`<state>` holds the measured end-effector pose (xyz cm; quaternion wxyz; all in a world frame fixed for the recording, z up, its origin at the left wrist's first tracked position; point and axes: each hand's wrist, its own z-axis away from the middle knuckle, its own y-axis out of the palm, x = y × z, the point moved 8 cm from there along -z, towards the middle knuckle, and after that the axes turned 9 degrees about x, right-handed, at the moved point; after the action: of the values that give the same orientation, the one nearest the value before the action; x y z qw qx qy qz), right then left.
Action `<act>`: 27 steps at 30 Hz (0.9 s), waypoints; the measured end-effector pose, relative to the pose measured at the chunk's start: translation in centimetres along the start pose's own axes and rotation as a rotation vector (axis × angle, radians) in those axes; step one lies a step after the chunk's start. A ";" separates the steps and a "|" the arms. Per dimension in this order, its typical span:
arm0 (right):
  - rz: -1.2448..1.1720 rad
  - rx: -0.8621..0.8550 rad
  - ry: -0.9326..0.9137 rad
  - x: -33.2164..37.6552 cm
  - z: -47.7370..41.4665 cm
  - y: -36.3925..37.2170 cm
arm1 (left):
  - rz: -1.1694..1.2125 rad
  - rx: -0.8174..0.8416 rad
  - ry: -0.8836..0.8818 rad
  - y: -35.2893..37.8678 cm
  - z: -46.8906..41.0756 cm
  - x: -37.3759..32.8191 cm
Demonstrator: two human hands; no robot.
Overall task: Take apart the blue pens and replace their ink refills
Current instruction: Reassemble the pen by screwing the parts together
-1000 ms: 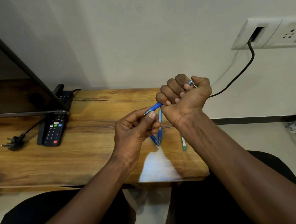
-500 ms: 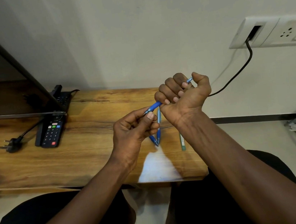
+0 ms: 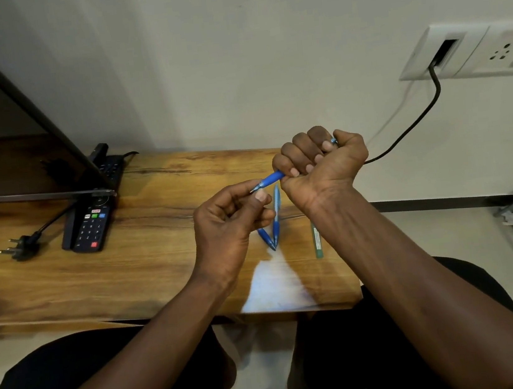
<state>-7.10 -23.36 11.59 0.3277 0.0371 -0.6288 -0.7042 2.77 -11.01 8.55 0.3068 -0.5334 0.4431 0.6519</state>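
The right hand (image 3: 320,166) grasps a blue pen (image 3: 271,179); the left hand (image 3: 229,224) at its tip, grip unclear, partly hides spare pens (image 3: 276,221) on the surface (image 3: 128,270).

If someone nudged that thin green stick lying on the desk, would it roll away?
Probably yes: the green stick looks slim and rounded, lying flat on the smooth wooden desk, so it may roll. It looks straight, so likely stiff, and thin enough to be light.
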 end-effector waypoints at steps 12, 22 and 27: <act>0.001 -0.018 -0.017 0.1 -0.1 -0.3 | -0.013 -0.120 0.037 -0.7 0.5 -0.6; -0.010 0.022 -0.001 -0.2 -0.1 -0.1 | -0.007 -0.107 0.029 -0.6 0.7 -0.8; -0.034 0.014 0.010 -0.3 -0.1 -0.1 | -0.007 -0.101 0.031 -0.6 0.7 -0.8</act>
<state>-6.89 -23.31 11.35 0.3185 0.0536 -0.6315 -0.7049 3.22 -10.06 9.24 0.2748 -0.5599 0.4127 0.6639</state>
